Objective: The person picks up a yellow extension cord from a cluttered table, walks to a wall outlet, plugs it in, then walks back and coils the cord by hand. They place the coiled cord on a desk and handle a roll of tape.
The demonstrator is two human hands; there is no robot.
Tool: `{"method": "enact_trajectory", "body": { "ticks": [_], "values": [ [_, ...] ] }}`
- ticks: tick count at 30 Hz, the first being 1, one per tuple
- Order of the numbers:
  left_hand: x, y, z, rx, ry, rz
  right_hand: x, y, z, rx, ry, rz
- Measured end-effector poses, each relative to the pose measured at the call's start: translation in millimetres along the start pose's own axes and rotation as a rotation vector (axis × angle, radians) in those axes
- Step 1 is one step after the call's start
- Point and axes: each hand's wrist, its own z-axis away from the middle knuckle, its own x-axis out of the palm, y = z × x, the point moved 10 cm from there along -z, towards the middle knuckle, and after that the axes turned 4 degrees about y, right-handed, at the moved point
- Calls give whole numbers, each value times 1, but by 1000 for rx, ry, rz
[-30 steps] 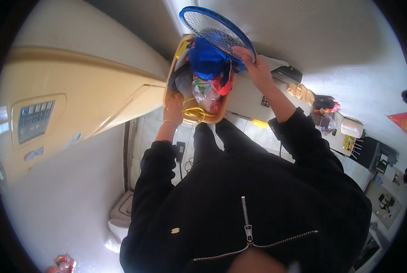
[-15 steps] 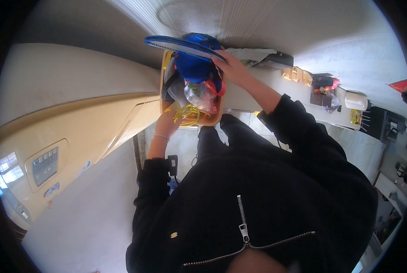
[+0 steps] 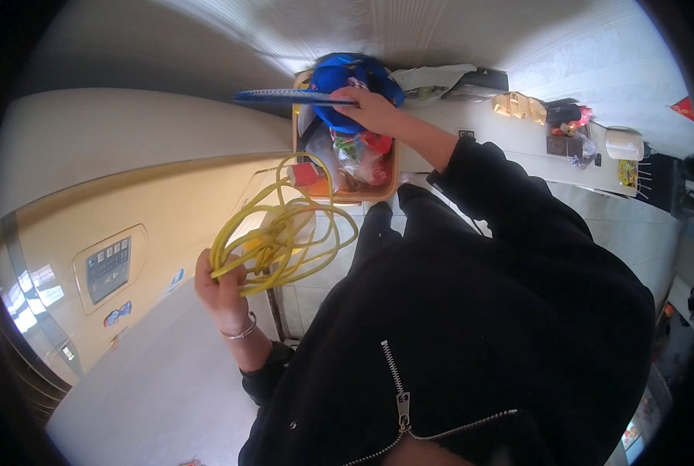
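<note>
A loosely coiled yellow cord (image 3: pixel 281 233) hangs from the closed fingers of my left hand (image 3: pixel 221 289), lifted out to the left of an orange-tan basket (image 3: pixel 394 172). My right hand (image 3: pixel 372 113) grips a blue-rimmed racket (image 3: pixel 281 97), seen nearly edge-on above the basket. Behind the racket, a bright blue fabric item (image 3: pixel 351 71) bulges over the far rim. Below it in the basket lie a clear plastic bag (image 3: pixel 352 155) with coloured contents and a red item (image 3: pixel 378 143). Loops of the cord partly cover a red object (image 3: pixel 303 174) at the near left corner.
On the left stands a cream appliance (image 3: pixel 168 210) with a grey control panel (image 3: pixel 107 268). A white shelf (image 3: pixel 440 147) runs right from the basket, bearing tan packets (image 3: pixel 519 106), a dark box (image 3: pixel 564 146) and a white roll (image 3: pixel 623 144). Pale wall rises behind.
My left hand has drawn the yellow cord out of the basket, toward me and left. The racket has tipped nearly level and sits slightly lower and left, still in my right hand.
</note>
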Motion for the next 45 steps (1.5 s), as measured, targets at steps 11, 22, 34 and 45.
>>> {"method": "enact_trajectory", "body": {
  "ticks": [11,22,34,45],
  "values": [
    [1,46,17,206,-183,519,73,-27,50,-233,-186,295],
    [101,50,-6,-44,-592,943,29,-72,184,295,-209,-1254],
    [298,11,64,-888,-1057,1169,-83,-48,367,115,216,-1171],
    [493,-27,220,-1025,-1022,871,-189,7,575,154,614,-1031]
  ]
}}
